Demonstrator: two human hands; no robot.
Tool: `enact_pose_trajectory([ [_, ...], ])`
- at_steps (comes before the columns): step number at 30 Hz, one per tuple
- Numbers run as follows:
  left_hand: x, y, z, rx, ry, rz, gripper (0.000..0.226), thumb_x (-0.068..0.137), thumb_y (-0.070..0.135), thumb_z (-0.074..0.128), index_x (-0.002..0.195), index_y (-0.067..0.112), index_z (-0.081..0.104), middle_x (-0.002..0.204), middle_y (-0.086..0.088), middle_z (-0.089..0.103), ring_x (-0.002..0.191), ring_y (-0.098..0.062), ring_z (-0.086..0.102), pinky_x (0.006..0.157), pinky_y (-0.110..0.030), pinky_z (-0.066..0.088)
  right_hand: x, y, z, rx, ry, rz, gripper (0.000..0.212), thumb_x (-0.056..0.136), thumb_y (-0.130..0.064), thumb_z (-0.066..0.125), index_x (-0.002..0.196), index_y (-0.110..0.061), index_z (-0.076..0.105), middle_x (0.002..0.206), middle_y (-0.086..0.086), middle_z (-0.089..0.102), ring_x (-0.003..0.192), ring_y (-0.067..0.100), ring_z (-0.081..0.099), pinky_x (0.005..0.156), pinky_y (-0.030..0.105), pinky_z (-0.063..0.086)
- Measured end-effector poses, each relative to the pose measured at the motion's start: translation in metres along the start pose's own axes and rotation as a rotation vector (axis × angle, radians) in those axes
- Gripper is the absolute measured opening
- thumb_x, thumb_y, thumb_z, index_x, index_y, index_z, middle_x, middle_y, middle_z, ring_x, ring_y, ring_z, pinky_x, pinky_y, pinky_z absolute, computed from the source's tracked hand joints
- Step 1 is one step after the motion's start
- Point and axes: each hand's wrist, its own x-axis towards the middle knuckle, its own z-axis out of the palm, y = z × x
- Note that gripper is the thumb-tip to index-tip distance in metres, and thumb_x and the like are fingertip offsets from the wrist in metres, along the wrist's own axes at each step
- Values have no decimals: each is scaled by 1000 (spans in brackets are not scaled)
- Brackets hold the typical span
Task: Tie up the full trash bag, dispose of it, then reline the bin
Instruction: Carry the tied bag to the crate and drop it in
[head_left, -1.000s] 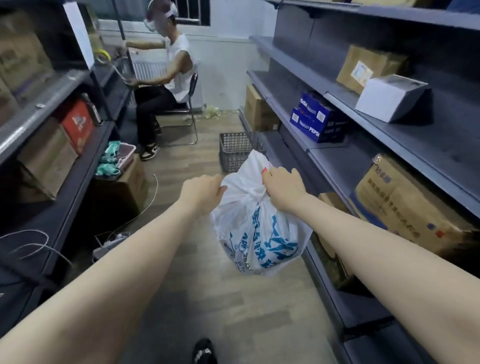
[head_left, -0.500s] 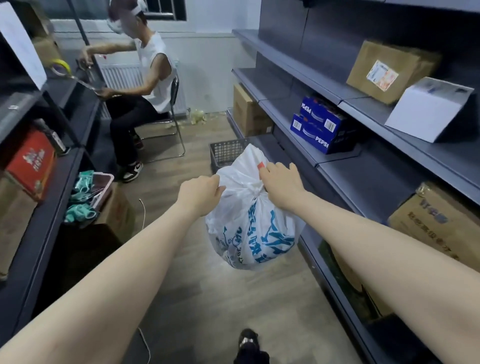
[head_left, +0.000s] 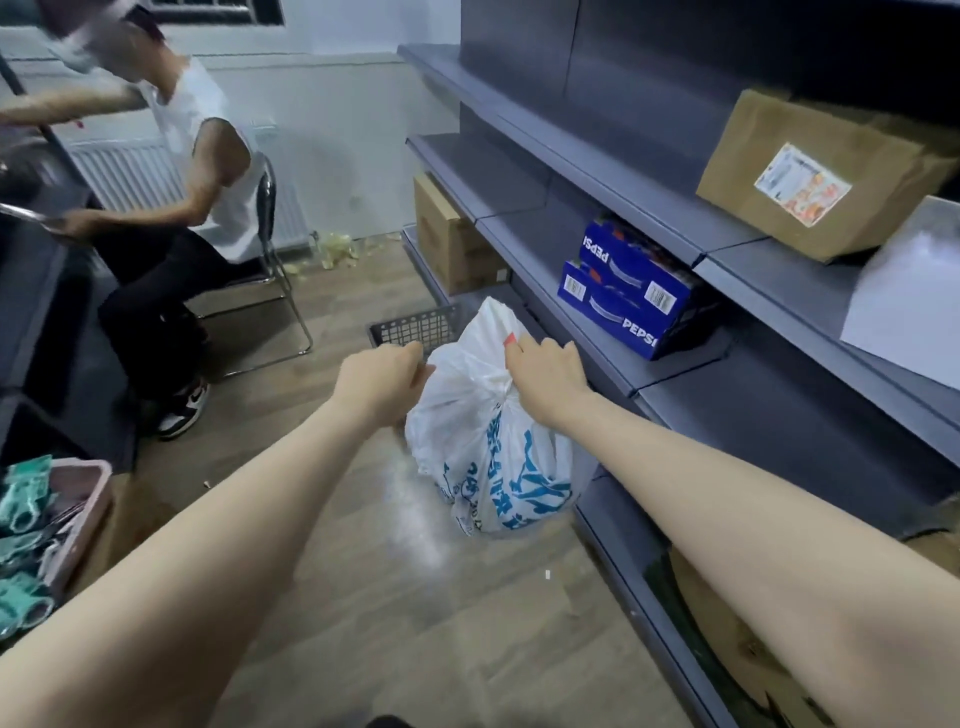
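Between the two shelving runs, the white trash bag (head_left: 488, 441) hangs clear of the wood floor (head_left: 363, 597), just before the black mesh bin (head_left: 415, 327). Compared with a second ago, the bag sits nearer that bin and the Pepsi cartons (head_left: 628, 291); carrying appears underway, with the neck already gathered. Left hand (head_left: 382, 382) and right hand (head_left: 545, 374) are each closed on the bag top. Long axis runs vertical, neck pointing up.
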Motion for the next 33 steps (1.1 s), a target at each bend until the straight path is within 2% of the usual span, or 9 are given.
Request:
enact_pose_trajectory([
  [4, 85, -35, 7, 27, -24, 16, 32, 99, 34, 35, 101, 7, 52, 103, -12, 64, 93, -33, 61, 68, -32, 40, 91, 8, 1, -28, -13, 53, 47, 89, -6, 54, 134, -7, 41, 130, 10, 52, 116, 32, 54, 105, 53, 35],
  [7, 154, -62, 13, 50, -23, 48, 31, 99, 33, 35, 103, 7, 51, 105, -13, 64, 95, -34, 61, 69, -34, 41, 157, 15, 2, -17, -28, 119, 40, 88, -4, 53, 127, -7, 44, 125, 10, 54, 114, 33, 56, 104, 54, 34],
  [12, 266, -102, 18, 59, -9, 144, 32, 99, 34, 34, 102, 8, 53, 103, -11, 65, 93, -34, 62, 66, -32, 38, 260, 23, -4, 93, -40, 236, 34, 88, 0, 48, 121, -6, 47, 123, 10, 54, 112, 32, 57, 103, 49, 34],
  [17, 377, -131, 37, 47, -29, 192, 28, 97, 33, 35, 93, 10, 50, 96, -10, 66, 84, -33, 61, 63, -31, 40, 360, 27, 6, 132, -43, 290, 34, 87, -1, 51, 120, -7, 48, 121, 9, 56, 109, 30, 58, 108, 51, 28],
  [23, 513, -148, 84, 83, -117, 239, 30, 99, 35, 34, 100, 10, 50, 102, -11, 65, 90, -34, 62, 67, -34, 43, 490, 50, 43, 175, -127, 326, 36, 85, -1, 52, 121, -6, 48, 120, 10, 57, 106, 31, 60, 107, 48, 30],
  [29, 618, -177, 120, 79, -248, 240, 31, 99, 35, 34, 105, 10, 51, 107, -11, 64, 95, -34, 62, 67, -32, 38, 596, 61, 76, 229, -212, 367, 63, 85, -2, 56, 142, 0, 30, 128, 11, 55, 113, 33, 58, 109, 54, 28],
  [33, 671, -203, 148, 83, -335, 250, 32, 99, 36, 33, 105, 9, 51, 109, -12, 64, 98, -34, 62, 70, -31, 41, 653, 60, 98, 234, -271, 354, 44, 85, -2, 54, 128, -4, 45, 122, 10, 57, 109, 32, 59, 111, 53, 23],
])
